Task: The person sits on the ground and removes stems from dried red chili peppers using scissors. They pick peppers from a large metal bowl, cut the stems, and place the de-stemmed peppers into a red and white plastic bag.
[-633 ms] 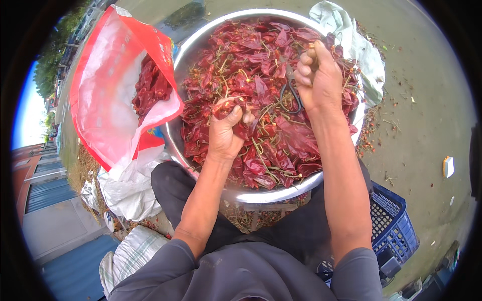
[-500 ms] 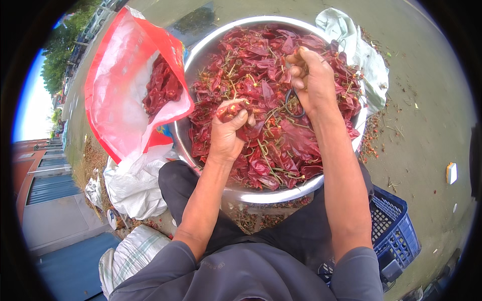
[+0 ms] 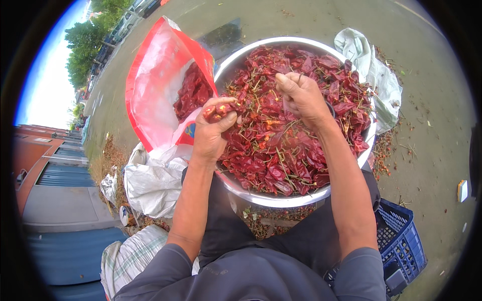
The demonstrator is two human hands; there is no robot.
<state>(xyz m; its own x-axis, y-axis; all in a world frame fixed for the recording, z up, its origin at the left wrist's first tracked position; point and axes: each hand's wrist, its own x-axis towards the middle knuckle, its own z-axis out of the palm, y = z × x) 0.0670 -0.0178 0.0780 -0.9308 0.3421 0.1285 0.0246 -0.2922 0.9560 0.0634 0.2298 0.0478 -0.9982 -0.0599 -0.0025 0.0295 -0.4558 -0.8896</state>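
Note:
My left hand [image 3: 215, 125] is closed round several dried red chili peppers [image 3: 219, 113], their pale cut ends showing, above the left part of a wide metal basin [image 3: 287, 201]. To its right, my right hand [image 3: 300, 96] is closed, thumb and forefinger pressed together; whatever it grips is hidden. A dark curved loop [image 3: 330, 108] shows beside the right wrist, too little of it visible to name. Dried red chilies with loose stems [image 3: 281, 165] heap the basin under both hands. Left of the basin gapes a red and white plastic bag [image 3: 150, 95] with stemless chilies [image 3: 193, 91] inside.
White woven sacks [image 3: 150, 180] lie left of my legs, and a checked sack [image 3: 131, 253] lies nearer. A pale sack [image 3: 374, 75] rests against the basin's far right. At my right stands a blue plastic crate [image 3: 401, 246]. Stems and bits litter the concrete ground [image 3: 427, 145].
My head view has shifted, so basin and bag sit farther right and lower. My right hand has come closer to the left one, and the dark loop is now beside its wrist.

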